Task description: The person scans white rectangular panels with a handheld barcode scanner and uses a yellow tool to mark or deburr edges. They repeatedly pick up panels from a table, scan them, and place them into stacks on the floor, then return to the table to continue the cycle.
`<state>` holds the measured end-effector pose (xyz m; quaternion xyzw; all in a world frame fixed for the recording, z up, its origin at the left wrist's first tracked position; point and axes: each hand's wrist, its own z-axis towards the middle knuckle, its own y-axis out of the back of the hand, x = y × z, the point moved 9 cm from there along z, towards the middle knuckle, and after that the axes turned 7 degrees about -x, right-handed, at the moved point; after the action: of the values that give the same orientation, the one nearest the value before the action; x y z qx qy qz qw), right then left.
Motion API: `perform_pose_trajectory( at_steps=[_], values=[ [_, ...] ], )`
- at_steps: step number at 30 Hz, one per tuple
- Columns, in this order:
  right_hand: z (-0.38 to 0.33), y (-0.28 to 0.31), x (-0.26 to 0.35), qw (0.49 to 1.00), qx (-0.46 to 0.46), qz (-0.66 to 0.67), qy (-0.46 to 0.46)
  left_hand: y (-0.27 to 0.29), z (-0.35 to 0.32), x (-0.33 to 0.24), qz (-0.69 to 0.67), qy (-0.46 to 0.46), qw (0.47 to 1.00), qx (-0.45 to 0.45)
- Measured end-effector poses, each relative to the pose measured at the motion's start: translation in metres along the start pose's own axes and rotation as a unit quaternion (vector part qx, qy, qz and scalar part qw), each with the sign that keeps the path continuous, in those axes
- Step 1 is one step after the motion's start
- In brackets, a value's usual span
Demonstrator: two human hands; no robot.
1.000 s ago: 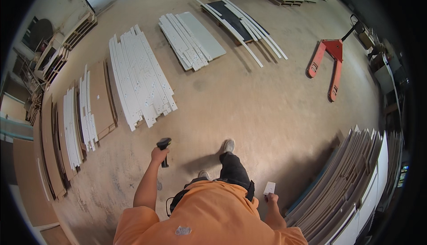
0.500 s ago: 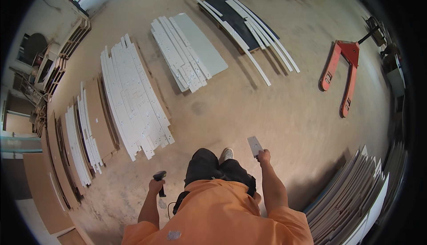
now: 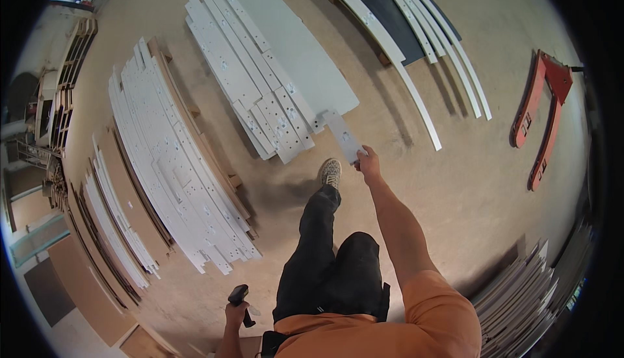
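Observation:
My left hand point(image 3: 234, 318), low in the view, is wrapped round the grip of a black pistol-shaped handheld scanner point(image 3: 239, 294). Stretched out forward, my right hand point(image 3: 368, 165) grips the near end of a short light-grey board point(image 3: 342, 136). The board's far end overlaps the near corner of a stack of white drilled panels point(image 3: 250, 75) in the picture; whether it touches them I cannot tell. Beside those strips, a wide pale grey-green sheet point(image 3: 302, 52) shows in the same stack.
A longer stack of white panels point(image 3: 172, 163) lies to the left, with brown boards point(image 3: 123, 182) beyond it. Long white strips point(image 3: 426, 114) overhang a dark sheet at the far right. A red pallet jack point(image 3: 556, 78) stands right; boards lean point(image 3: 520, 293) at the lower right.
I have stepped forward, so the stacks appear nearer. My right arm has reached ahead with the board to the edge of the middle stack. The scanner remains in my left hand.

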<state>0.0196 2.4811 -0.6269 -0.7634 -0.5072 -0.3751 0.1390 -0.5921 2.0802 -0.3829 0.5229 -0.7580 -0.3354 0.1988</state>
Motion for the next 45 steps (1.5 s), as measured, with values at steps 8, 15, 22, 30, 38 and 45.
perform_pose_trajectory(
  at_steps=[8, 15, 22, 30, 38, 45],
  values=[
    [0.081, -0.080, 0.020, 0.979, 0.026, -0.198, 0.049, 0.059, -0.016, -0.125, 0.060, -0.024, 0.998, -0.018],
    [-0.055, 0.006, 0.030, 0.925, 0.106, -0.350, 0.105, 0.025, -0.009, -0.313, 0.226, -0.251, 0.941, 0.024],
    [-0.257, 0.223, -0.019, 0.960, -0.108, -0.258, 0.016, -0.076, -0.120, -0.503, 0.142, -0.501, 0.846, 0.108],
    [-0.548, 0.442, -0.213, 0.881, -0.464, 0.001, -0.092, -0.269, -0.473, -0.471, 0.287, -0.797, 0.518, 0.119],
    [-0.894, 0.342, -0.460, 0.459, -0.726, 0.442, -0.259, -0.395, -0.760, -0.140, 0.385, -0.846, 0.126, 0.345],
    [-0.874, 0.123, -0.500, 0.272, -0.652, 0.638, -0.307, -0.430, -0.816, 0.119, 0.517, -0.714, 0.005, 0.473]
  ],
)
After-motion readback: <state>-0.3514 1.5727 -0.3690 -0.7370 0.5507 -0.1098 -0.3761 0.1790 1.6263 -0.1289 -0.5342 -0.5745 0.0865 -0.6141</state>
